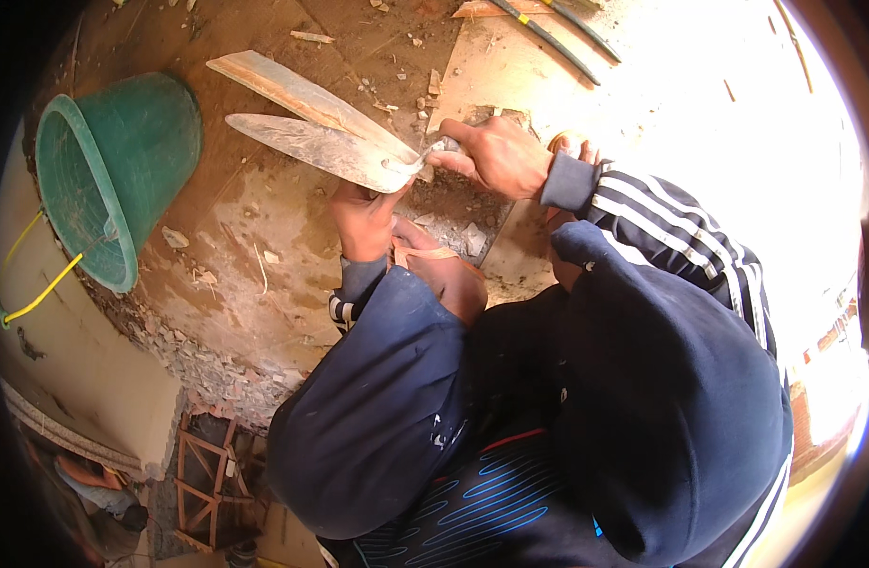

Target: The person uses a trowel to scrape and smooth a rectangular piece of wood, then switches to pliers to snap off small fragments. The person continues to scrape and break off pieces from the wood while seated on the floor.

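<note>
My right hand (pixel 506 157) is closed around the short handle end of a trowel, pointing across to the left. The trowel's long, rounded blade (pixel 306 150) is smeared pale grey. Under the heel of that blade, my left hand (pixel 364 225) is closed at its near edge, the fingers partly hidden beneath it. A long flat strip (pixel 302 95), greyish with a brown edge, lies just beyond the blade, its right end meeting the trowel's neck. Grey rubble (pixel 467 237) lies below my hands, between my feet.
A green bucket (pixel 150 133) with a yellow handle lies tipped at the left. Black-and-yellow tool handles (pixel 557 43) rest at the top. Broken chips litter the dusty floor (pixel 235 218). Beyond a rough broken edge (pixel 207 364), a wooden frame (pixel 202 483) and another person (pixel 103 506) show lower down.
</note>
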The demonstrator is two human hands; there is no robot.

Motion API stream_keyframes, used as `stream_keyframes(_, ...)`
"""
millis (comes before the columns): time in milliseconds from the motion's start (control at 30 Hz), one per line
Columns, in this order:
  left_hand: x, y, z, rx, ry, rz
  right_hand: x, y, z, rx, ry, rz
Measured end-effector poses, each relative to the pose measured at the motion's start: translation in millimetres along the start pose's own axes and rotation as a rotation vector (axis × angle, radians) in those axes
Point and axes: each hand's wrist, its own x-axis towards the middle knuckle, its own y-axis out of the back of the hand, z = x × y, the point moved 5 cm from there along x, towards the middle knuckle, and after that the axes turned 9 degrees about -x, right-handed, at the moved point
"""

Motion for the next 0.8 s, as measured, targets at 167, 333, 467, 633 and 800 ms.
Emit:
stream_keyframes(167, -3.2, 3.2, 1.4, 0.065, -0.056, 0.011, 5.0, 2.1, -2.9, -0.037, 0.048, 0.006)
stream_keyframes(333, -4.5, 13.7, -9.8, 0.139, -0.094, 0.011, 6.3, 1.2, -2.9, -0.140, 0.119, 0.021)
stream_keyframes(467, -4.3, 17.4, -10.7, 0.280, -0.196, 0.004, 7.2, -4.1, 1.0, -0.138, 0.202, 0.075)
stream_keyframes(633, -1.7, 8.7, -9.6, -0.046, -0.031, -0.073, 42.4, 50.5, 17.2, -0.530, 0.115, 0.088)
stream_keyframes(800, 5.6, -1.3, -3.4, -0.060, 0.041, -0.066, 10.9, 108.1, 36.1, -0.043, -0.140, -0.027)
